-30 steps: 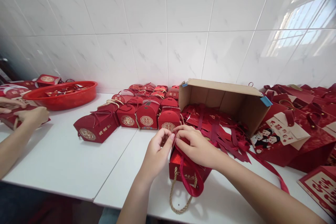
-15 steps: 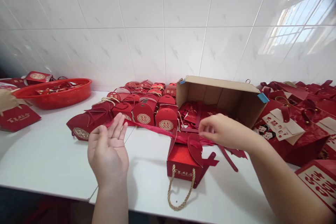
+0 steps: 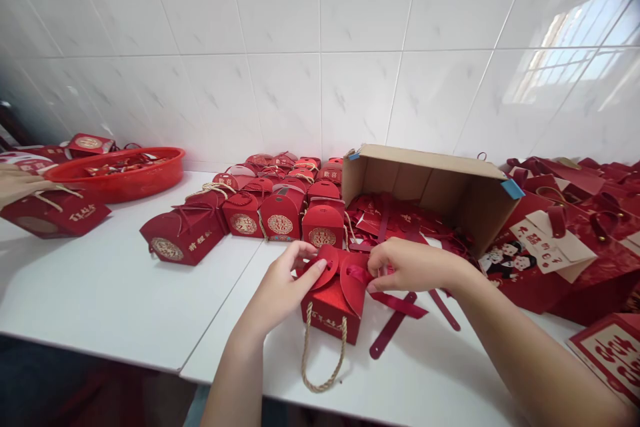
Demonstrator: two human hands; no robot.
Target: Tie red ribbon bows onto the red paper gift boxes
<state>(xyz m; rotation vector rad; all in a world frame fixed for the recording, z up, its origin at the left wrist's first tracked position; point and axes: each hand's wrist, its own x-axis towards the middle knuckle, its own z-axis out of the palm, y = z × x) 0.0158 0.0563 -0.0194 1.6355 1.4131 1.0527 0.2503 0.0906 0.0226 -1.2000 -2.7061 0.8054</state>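
Observation:
A small red gift box [image 3: 327, 310] with gold lettering and a twisted rope handle [image 3: 320, 387] stands in front of me. Its curved top flaps meet in the middle, threaded with a dark red ribbon [image 3: 405, 305] whose tail hangs out on the right. My left hand [image 3: 285, 283] grips the left flap, thumb on the near side and fingers behind. At the right flap, my right hand [image 3: 393, 267] is closed, thumb and fingers pinched at the ribbon; its fingertips partly hide what they hold. A flat red strap [image 3: 393, 333] with holes lies beside the box.
Finished-looking red boxes [image 3: 280, 217] stand in rows behind. A cardboard carton [image 3: 425, 157] on its side holds red pieces. Red gift bags [image 3: 545, 280] crowd the right. At far left, another person's hand [image 3: 17, 185] touches a red box [image 3: 75, 213] near a red basin [image 3: 150, 180].
My left hand has come right, from the stretched ribbon onto the box's left flap. My right hand has lowered slightly to the right flap. The other person's hand and box show more at left.

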